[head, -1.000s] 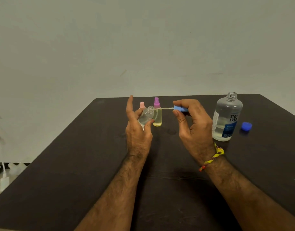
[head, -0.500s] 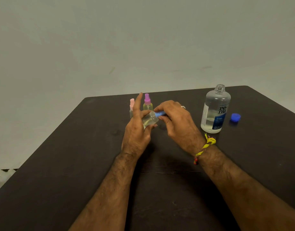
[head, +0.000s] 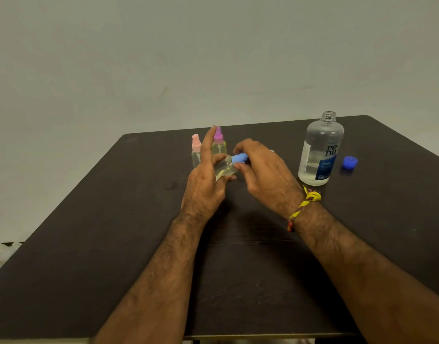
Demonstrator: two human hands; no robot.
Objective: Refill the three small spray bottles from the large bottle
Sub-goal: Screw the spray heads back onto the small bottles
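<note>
Above the tabletop (head: 114,244), left hand (head: 206,180) grips the small bottle (head: 224,170), tilted; right hand (head: 260,170) pinches its blue sprayer (head: 239,158). Judged: recapping; next, screw tight.

Bare near half of table (head: 114,244), pink-capped bottle (head: 196,151) and purple-capped bottle (head: 219,142) (close together) blocking behind, large bottle (head: 318,155) far right

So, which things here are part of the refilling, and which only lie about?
Job: clear bottle and blue sprayer in the left hand and right hand; pink bottle; purple bottle; large bottle; blue cap.
Lying about: wristband; table.
</note>
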